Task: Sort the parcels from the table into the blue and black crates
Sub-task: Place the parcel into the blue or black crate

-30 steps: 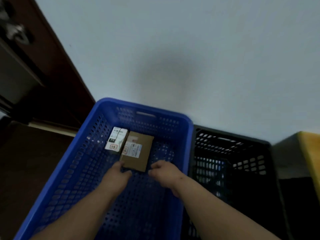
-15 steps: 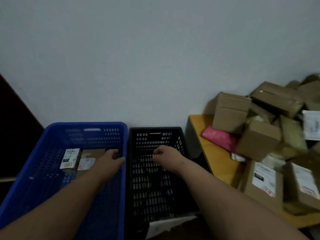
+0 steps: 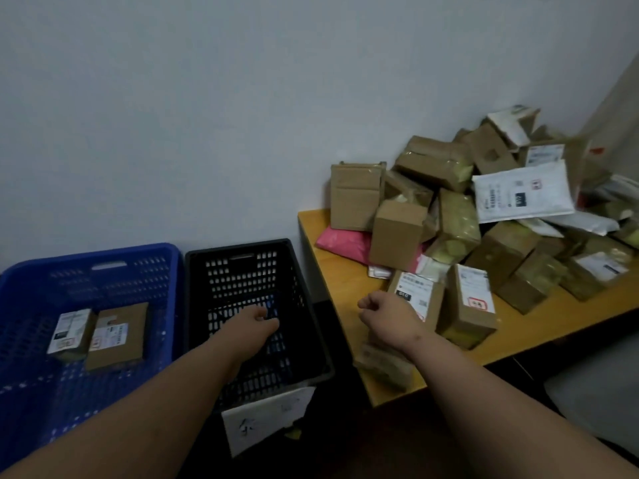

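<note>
- The blue crate [image 3: 166, 271] and the black crate [image 3: 294, 271] stand side by side on the floor against the far wall, rims touching or nearly so, just left of the table [image 3: 345, 278]. Judged from that layout, a parcel needs only a short swing from pile to bin.
- Two parcels lie flat on the blue crate's floor: a small white-labelled box [image 3: 71, 331] and, touching its right side, a brown cardboard box [image 3: 119, 335] with a printed label. The black crate looks empty, so the sorting seems barely begun.
- The left hand [image 3: 257, 323] hangs over the black crate with fingers loosely curled, gripping nothing.
- The right hand [image 3: 383, 311] hovers over the table's near-left edge, fingers loosely bent and empty, just beside a labelled carton [image 3: 415, 295]. It is probably reaching for the next parcel.
- The parcels on the table form a loose heap [image 3: 484, 209] leaning toward the wall. It mixes stiff, square-edged brown cartons, soft white poly mailers, and a limp pink bag [image 3: 342, 238] pinned under boxes.
- A taped, crinkly packet [image 3: 383, 366] sits at the table's near edge below the right wrist.
- Both crates are rigid perforated plastic with handle slots. A paper sheet [image 3: 266, 420] with handwriting hangs on the black crate's near wall, likely marking its category.
- The table top is smooth yellow-orange wood or laminate.
</note>
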`<state>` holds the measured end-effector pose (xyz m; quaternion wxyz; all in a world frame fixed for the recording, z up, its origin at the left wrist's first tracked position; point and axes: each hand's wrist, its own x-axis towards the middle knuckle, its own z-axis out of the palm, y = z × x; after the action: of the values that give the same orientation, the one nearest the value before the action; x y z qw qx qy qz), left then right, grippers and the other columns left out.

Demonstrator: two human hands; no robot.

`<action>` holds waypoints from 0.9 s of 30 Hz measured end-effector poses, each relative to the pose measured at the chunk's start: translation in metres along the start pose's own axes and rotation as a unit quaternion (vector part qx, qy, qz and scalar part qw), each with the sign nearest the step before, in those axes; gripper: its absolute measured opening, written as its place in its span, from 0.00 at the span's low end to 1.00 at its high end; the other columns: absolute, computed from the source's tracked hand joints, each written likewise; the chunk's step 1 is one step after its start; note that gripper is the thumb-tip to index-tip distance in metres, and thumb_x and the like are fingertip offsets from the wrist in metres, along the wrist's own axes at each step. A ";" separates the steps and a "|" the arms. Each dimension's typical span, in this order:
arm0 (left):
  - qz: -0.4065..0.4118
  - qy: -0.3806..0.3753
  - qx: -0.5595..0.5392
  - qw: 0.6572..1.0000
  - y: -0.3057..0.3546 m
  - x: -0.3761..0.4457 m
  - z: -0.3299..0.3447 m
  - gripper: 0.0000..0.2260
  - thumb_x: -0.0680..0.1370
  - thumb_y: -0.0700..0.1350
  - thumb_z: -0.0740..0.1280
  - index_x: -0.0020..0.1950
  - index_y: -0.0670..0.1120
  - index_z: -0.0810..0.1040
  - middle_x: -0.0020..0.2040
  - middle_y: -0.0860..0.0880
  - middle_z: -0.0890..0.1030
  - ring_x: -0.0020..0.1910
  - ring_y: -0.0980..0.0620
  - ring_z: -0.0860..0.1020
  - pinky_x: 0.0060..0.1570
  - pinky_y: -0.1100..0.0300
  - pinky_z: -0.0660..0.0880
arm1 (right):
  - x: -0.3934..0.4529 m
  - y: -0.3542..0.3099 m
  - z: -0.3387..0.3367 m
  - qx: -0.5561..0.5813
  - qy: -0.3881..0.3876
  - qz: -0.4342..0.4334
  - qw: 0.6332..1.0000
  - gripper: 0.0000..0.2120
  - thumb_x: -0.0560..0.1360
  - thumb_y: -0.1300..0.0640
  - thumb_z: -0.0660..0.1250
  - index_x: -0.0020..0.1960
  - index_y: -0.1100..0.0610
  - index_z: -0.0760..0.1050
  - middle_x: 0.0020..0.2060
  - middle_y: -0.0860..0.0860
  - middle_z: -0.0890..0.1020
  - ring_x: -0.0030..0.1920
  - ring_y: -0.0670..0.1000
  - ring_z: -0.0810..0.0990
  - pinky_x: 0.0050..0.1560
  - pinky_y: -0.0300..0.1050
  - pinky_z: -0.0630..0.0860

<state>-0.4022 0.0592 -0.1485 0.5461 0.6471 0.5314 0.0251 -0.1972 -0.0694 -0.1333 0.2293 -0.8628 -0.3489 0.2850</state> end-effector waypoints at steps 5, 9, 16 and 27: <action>-0.028 -0.057 -0.003 0.998 0.032 0.011 0.087 0.24 0.82 0.51 0.63 0.76 0.47 0.64 0.72 0.46 0.69 0.68 0.45 0.70 0.63 0.52 0.70 | 0.006 0.085 -0.047 0.028 0.023 0.087 0.996 0.06 0.78 0.57 0.63 0.45 0.56 0.77 0.47 0.56 0.82 0.51 0.58 0.81 0.55 0.54 0.79; -0.055 -0.073 -0.005 0.996 0.051 0.022 0.143 0.24 0.81 0.51 0.63 0.76 0.48 0.63 0.71 0.46 0.71 0.64 0.46 0.73 0.62 0.53 0.73 | 0.018 0.139 -0.059 0.046 -0.029 0.165 0.985 0.09 0.79 0.52 0.64 0.51 0.57 0.76 0.50 0.57 0.81 0.51 0.57 0.80 0.54 0.52 0.78; -0.103 -0.072 -0.025 0.992 0.069 0.045 0.194 0.28 0.82 0.50 0.62 0.79 0.46 0.57 0.75 0.45 0.64 0.67 0.45 0.70 0.59 0.57 0.70 | 0.025 0.165 -0.049 0.272 -0.124 0.270 0.915 0.23 0.78 0.39 0.64 0.66 0.50 0.67 0.55 0.50 0.76 0.54 0.53 0.77 0.52 0.51 0.77; -0.099 -0.053 -0.075 0.991 0.077 0.046 0.206 0.17 0.79 0.54 0.66 0.67 0.53 0.72 0.60 0.47 0.76 0.57 0.47 0.75 0.51 0.54 0.73 | 0.042 0.179 -0.037 0.452 -0.141 0.285 0.833 0.16 0.78 0.56 0.67 0.65 0.50 0.72 0.58 0.54 0.80 0.56 0.57 0.80 0.45 0.51 0.78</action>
<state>-0.2054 -0.0355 -0.2004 0.6201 0.5491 0.5598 -0.0239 -0.0636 -0.1622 -0.2263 0.4509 -0.6745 0.0517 0.5824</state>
